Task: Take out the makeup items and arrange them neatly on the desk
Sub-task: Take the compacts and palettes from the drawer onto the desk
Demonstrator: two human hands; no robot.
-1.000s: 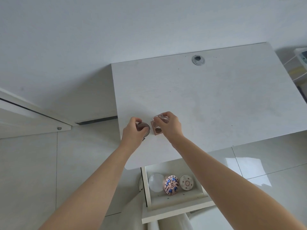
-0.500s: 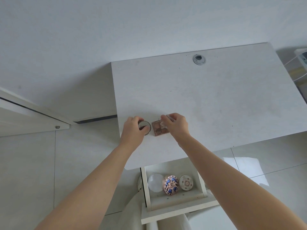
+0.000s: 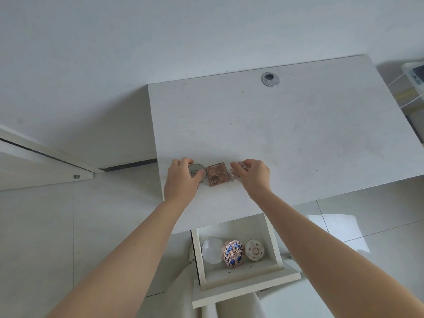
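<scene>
Crowding was your main risk, I judged: your left hand point(image 3: 181, 180) gripped the round compact point(image 3: 197, 172) just beside the brown palette point(image 3: 215, 173), so a careless nudge could skew the row on the desk point(image 3: 298, 134). Your right hand point(image 3: 252, 177) pinched a clear case point(image 3: 241, 171) in its fingers. Half a second earlier that case overlapped the palette; now it sat beside it. Three compacts point(image 3: 231, 251) waited in the drawer point(image 3: 273, 237).

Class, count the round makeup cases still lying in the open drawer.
3, side by side in the drawer: a plain white case, a blue patterned case, a pale case. Others may be hidden under the desk.
</scene>
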